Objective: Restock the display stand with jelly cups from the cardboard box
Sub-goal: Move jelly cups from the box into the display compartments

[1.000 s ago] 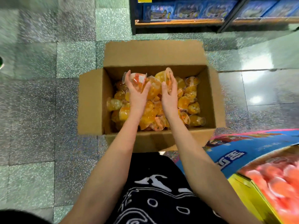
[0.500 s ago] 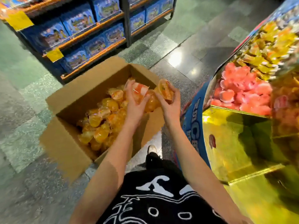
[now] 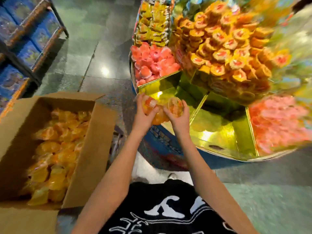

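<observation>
Shop floor [image 3: 101,39]: grey-green speckled tile, glossy, w/ glare spots.

Shelf rack [image 3: 50,36], upper L: dark frame, wood-tone edges. Holds blue boxes [image 3: 28,51]; print too blurred to read.

Cardboard box [image 3: 94,149], lower L, on floor: flaps open, loose heap of orange jelly cups [image 3: 55,149] inside, motion-blurred.

Display stand [image 3: 160,141], R half of view: round, blue skirt w/ white lettering, tiered, split into bays.
- Gold compartment [image 3: 217,125], near side: shiny foil floor and dividers showing.
- Pink cups [image 3: 152,63]: bay just L of gold compartment; 2nd pink lot [image 3: 278,122] in bay on its R.
- Stacked orange cups [image 3: 224,53]: upper tier, lids red/white, facing out.
- Yellow packets [image 3: 152,26]: top L bay, blurred.

L hand [image 3: 143,115]: fingers curled round a cup w/ red-white lid [image 3: 149,103], thumb side up.

R hand [image 3: 179,117]: fingers and thumb wrapped round a clear cup [image 3: 175,107], lid turned toward camera.

Third cup [image 3: 157,118]: orange, wedged between both palms, touching both hands. Exact no. of cups in the bundle can't be told.

Position of bundle: hands pressed together at stand's near-L rim, at front edge of gold compartment, just below the L pink bay; well apart from cardboard box.

Person: bare forearms, black garment w/ white pattern [image 3: 168,213], shoe tip [image 3: 172,175] on floor.
</observation>
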A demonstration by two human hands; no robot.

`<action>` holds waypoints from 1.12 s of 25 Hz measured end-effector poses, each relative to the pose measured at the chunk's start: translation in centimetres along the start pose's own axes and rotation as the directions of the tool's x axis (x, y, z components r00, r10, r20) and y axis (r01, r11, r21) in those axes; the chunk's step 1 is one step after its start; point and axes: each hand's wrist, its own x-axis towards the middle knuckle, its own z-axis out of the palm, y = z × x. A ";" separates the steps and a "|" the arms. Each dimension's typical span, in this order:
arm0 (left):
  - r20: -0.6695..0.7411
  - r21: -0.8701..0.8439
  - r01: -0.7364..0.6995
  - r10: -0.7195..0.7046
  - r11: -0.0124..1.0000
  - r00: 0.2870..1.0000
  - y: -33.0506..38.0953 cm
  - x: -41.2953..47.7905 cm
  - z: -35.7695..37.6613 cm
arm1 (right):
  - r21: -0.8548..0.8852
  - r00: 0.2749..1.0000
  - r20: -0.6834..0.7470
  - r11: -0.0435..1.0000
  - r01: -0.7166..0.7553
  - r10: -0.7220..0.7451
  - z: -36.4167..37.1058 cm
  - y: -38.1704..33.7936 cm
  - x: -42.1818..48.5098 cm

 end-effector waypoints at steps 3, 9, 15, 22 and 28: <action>0.126 0.048 -0.026 0.020 0.999 0.992 1.3 1.2 6.2 | -0.032 0.995 -0.090 0.998 -0.045 0.042 -5.8 1.4 2.2; 0.236 0.044 0.072 -0.081 0.996 0.969 1.7 3.1 18.6 | -0.031 0.981 -0.148 0.991 -0.133 0.127 -17.4 4.8 8.5; 0.105 -0.018 0.217 -0.214 0.976 0.971 0.9 4.7 27.0 | -0.191 0.972 -0.140 0.957 -0.216 0.191 -26.8 9.2 13.6; 0.059 0.023 0.332 -0.333 0.943 0.941 -0.9 5.2 32.4 | -0.288 0.956 -0.106 0.911 -0.294 0.275 -30.1 13.8 18.6; 0.033 -0.002 0.416 -0.416 0.909 0.909 -3.6 6.2 35.8 | -0.280 0.917 -0.190 0.875 -0.394 0.352 -28.6 17.8 23.0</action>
